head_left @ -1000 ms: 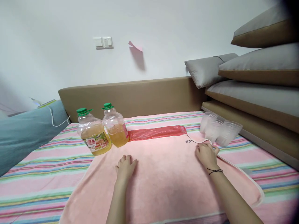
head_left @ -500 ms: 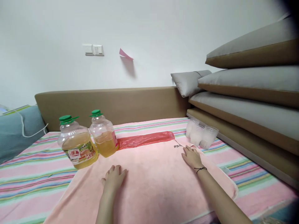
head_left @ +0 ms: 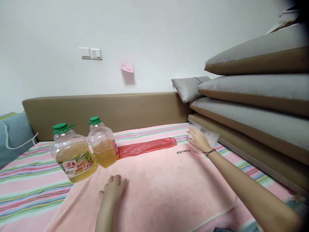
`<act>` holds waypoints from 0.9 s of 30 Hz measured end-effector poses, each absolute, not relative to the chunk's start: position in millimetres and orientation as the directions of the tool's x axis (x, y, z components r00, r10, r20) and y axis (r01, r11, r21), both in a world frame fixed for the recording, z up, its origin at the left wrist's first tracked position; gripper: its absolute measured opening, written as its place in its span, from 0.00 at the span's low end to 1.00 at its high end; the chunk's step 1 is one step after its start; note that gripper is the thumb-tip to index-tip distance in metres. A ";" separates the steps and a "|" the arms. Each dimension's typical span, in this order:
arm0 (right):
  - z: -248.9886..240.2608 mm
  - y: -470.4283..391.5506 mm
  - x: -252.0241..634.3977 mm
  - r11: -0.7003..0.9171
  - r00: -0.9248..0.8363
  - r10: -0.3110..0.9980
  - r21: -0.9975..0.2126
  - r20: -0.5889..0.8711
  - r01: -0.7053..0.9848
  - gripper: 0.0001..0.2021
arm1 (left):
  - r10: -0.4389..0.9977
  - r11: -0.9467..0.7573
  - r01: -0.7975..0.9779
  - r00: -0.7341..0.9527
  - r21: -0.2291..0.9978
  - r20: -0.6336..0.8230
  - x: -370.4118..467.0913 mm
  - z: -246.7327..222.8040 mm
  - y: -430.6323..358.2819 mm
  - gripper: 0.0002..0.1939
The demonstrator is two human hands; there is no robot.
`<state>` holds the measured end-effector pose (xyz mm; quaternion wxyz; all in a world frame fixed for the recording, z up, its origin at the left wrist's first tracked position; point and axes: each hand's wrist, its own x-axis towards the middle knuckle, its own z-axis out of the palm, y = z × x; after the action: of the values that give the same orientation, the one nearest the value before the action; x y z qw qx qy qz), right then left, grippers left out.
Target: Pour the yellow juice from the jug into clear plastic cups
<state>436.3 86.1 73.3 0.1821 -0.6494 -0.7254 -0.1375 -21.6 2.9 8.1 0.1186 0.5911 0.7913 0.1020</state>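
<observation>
My left hand (head_left: 113, 188) rests with its fingers spread on a pink cloth (head_left: 154, 183). Over at the clear plastic cups (head_left: 212, 138), my right hand (head_left: 198, 139) reaches across the front cups, fingers bent and apart; it partly hides them, and no firm hold on a cup shows. Two big clear bottles with green caps, a left one (head_left: 77, 162) with a picture label and a right one (head_left: 103, 151), stand upright at the cloth's left edge, each part full of yellow liquid. A flat red plastic bag (head_left: 147, 146) lies along the cloth's far edge.
A brown headboard (head_left: 108, 108) runs behind the striped sheet (head_left: 31, 187). Stacked grey and brown cushions (head_left: 253, 112) rise at the right, beside a small grey pillow (head_left: 189, 89). Blue fabric (head_left: 16, 135) with a white cord is at the far left.
My right hand has moved off the cloth, forward to the cups. The cloth's far right corner now lies flatter. My left hand stays on the cloth. The whole view has shifted slightly.
</observation>
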 end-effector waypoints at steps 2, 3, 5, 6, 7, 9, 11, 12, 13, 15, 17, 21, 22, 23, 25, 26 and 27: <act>97.4 90.6 450.0 0.051 -0.032 0.887 -0.027 0.461 0.998 0.23 | 0.954 0.297 0.902 -0.269 0.314 -0.132 -20.0 13.1 0.6 0.27; 107.4 93.5 457.2 0.021 -0.009 0.892 -0.020 0.453 1.000 0.23 | 0.951 0.305 0.897 -0.267 0.319 -0.157 -19.3 15.2 -0.3 0.28; 121.3 99.7 470.5 -0.032 0.030 0.917 -0.001 0.397 0.999 0.21 | 0.947 0.312 0.894 -0.265 0.323 -0.182 -18.4 18.4 -1.3 0.28; 124.7 102.3 475.9 -0.054 0.048 0.933 0.009 0.356 0.998 0.22 | 0.946 0.315 0.893 -0.266 0.323 -0.187 -18.1 19.3 -1.6 0.28; 125.9 104.5 480.3 -0.074 0.065 0.948 0.019 0.313 0.997 0.23 | 0.945 0.316 0.892 -0.267 0.324 -0.187 -17.8 20.0 -1.7 0.28; 122.9 106.4 485.4 -0.099 0.088 0.967 0.035 0.237 0.994 0.28 | 0.947 0.316 0.889 -0.273 0.331 -0.171 -17.3 20.7 -2.2 0.28; 116.1 105.2 486.1 -0.095 0.083 0.977 0.051 0.195 0.994 0.32 | 0.948 0.315 0.885 -0.280 0.342 -0.151 -16.5 21.2 -2.9 0.28; 112.6 103.8 485.3 -0.084 0.072 0.980 0.061 0.186 0.995 0.32 | 0.948 0.316 0.882 -0.282 0.349 -0.146 -15.9 21.3 -3.3 0.27; 109.5 102.1 484.0 -0.071 0.057 0.982 0.073 0.183 0.995 0.32 | 0.948 0.316 0.879 -0.282 0.357 -0.144 -15.4 21.4 -3.5 0.27; 104.8 98.8 480.9 -0.047 0.029 0.983 0.095 0.182 0.994 0.33 | 0.948 0.317 0.872 -0.285 0.373 -0.140 -14.6 21.1 -3.4 0.27; 102.3 96.1 478.0 -0.035 0.016 0.984 0.107 0.178 0.994 0.33 | 0.949 0.315 0.866 -0.289 0.389 -0.126 -14.2 20.1 -2.5 0.27; 104.0 90.8 474.5 -0.052 0.035 0.982 0.086 0.183 0.995 0.31 | 0.953 0.301 0.857 -0.290 0.417 -0.091 -13.8 19.4 -1.3 0.26; 106.2 89.0 474.3 -0.064 0.048 0.980 0.074 0.194 0.995 0.31 | 0.954 0.296 0.857 -0.289 0.422 -0.082 -13.3 20.1 -1.4 0.26; 109.0 87.1 474.5 -0.075 0.061 0.977 0.061 0.206 0.995 0.31 | 0.955 0.290 0.858 -0.284 0.424 -0.079 -12.5 21.1 -1.8 0.26; 116.1 82.7 475.7 -0.090 0.081 0.972 0.033 0.222 0.995 0.32 | 0.957 0.286 0.860 -0.274 0.422 -0.091 -10.3 23.8 -2.6 0.27; 119.7 80.4 476.7 -0.094 0.087 0.970 0.019 0.225 0.995 0.33 | 0.957 0.289 0.862 -0.270 0.417 -0.105 -9.0 25.3 -3.0 0.27; 123.1 78.1 477.8 -0.097 0.094 0.969 0.004 0.227 0.995 0.33 | 0.957 0.291 0.864 -0.264 0.412 -0.121 -7.6 26.7 -3.5 0.28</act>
<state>477.8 78.1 123.1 0.0751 -0.7356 -0.6677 -0.0859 -7.6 -3.5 26.7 0.1755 0.5805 0.7839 0.1328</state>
